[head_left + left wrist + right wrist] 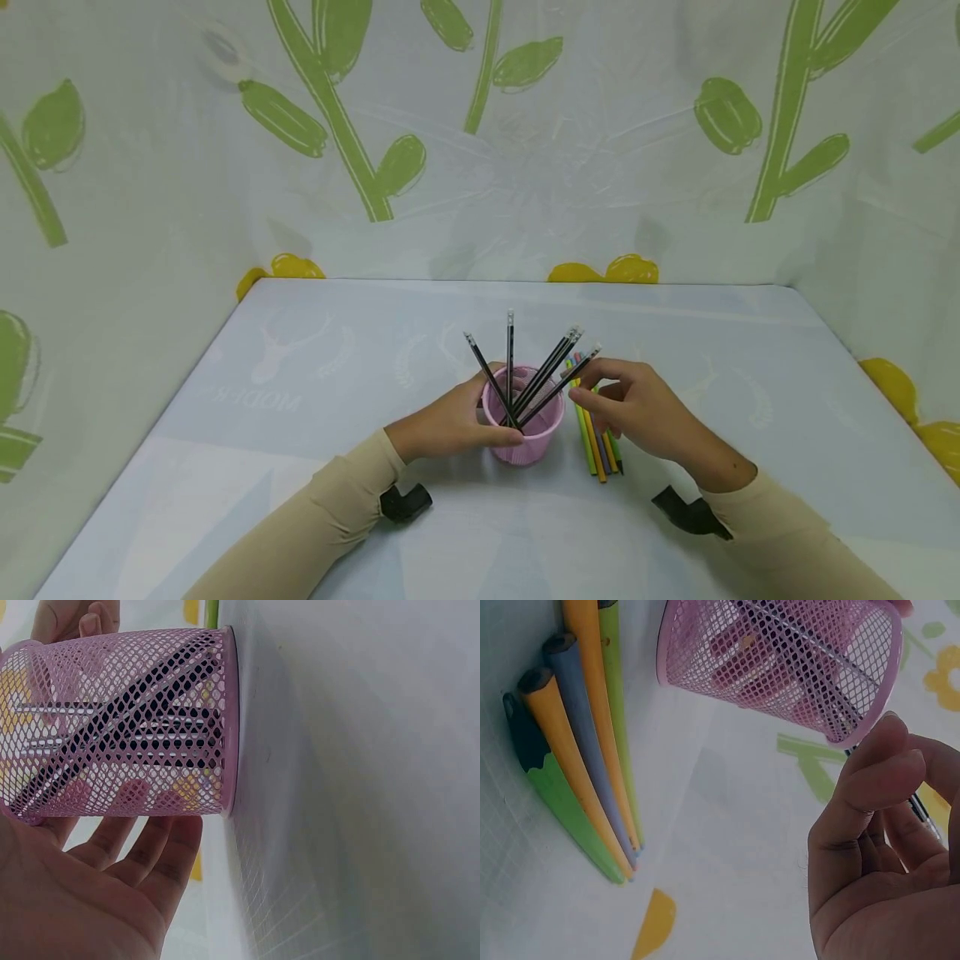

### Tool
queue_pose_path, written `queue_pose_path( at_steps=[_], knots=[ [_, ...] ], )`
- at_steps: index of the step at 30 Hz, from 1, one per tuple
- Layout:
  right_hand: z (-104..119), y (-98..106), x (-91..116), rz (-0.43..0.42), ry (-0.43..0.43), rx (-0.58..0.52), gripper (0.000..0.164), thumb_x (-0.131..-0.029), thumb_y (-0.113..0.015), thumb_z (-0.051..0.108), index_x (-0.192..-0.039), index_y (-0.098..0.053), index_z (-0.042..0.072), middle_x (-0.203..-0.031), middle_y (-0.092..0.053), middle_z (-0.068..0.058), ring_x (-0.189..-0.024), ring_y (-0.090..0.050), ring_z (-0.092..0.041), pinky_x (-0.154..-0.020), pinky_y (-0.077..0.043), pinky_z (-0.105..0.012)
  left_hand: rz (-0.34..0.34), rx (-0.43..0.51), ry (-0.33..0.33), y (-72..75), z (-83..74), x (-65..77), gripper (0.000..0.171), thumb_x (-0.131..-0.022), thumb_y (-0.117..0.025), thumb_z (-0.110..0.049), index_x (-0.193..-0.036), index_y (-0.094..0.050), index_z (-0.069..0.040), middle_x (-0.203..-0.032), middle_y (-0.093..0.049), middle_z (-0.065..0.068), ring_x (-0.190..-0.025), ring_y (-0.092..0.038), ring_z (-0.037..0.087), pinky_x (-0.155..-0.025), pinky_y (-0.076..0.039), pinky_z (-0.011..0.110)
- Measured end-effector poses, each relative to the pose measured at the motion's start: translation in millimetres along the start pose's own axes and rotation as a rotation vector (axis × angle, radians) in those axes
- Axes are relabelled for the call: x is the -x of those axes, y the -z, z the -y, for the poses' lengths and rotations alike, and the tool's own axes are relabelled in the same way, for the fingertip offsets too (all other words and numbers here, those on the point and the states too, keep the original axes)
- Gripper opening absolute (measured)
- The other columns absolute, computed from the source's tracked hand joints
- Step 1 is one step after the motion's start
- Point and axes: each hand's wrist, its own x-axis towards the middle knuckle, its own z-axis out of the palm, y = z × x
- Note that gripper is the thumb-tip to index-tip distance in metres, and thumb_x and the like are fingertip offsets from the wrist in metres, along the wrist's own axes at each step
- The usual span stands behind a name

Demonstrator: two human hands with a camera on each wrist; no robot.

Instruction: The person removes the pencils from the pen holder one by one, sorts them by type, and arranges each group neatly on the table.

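A pink mesh pencil cup [525, 451] stands upright on the table, with several black pencils [543, 375] leaning in it, their eraser ends up. My left hand [450, 417] grips the cup from its left side, the thumb near the front rim; in the left wrist view its fingers [161, 855] lie along the mesh. My right hand [637, 408] is at the cup's right rim, index finger and thumb loosely bent beside the rightmost pencil. In the right wrist view that pencil [928, 817] passes behind the fingers. Below this hand lie several coloured pencils [595, 446].
The coloured pencils [577, 817] lie side by side just right of the cup, in green, orange and purple. The pale table [262, 467] meets white walls [525, 192] printed with green stems at its back and sides. Black wrist straps [405, 503] show at both sleeves.
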Motion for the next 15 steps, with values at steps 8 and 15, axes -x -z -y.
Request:
queue_pose_path(
  at_steps=[8, 15],
  knots=[
    [1.1, -2.0, 2.4, -0.005, -0.017, 0.016, 0.022, -0.097, -0.066, 0.024, -0.099, -0.063, 0.003, -0.059, -0.055, -0.008, -0.052, -0.053, -0.020, -0.050, -0.048, -0.031, -0.007, -0.013, -0.005, -0.4, 0.9, -0.1, 0.075, -0.084, -0.079, -0.041, -0.145, -0.036, -0.033, -0.136, -0.057, -0.008, -0.130, -0.052, 0.010, -0.115, -0.034, 0.045],
    [-0.9, -3.4, 2.5, -0.003, 0.039, 0.002, 0.026, -0.098, -0.066, 0.027, -0.111, -0.070, 0.005, -0.060, -0.056, -0.006, -0.050, -0.052, -0.016, -0.045, -0.043, -0.027, -0.001, -0.018, -0.005, 0.0, 1.3, 0.0, 0.076, -0.084, -0.078, -0.043, -0.145, -0.035, -0.033, -0.136, -0.057, -0.007, -0.130, -0.052, 0.010, -0.114, -0.035, 0.046]
  ],
)
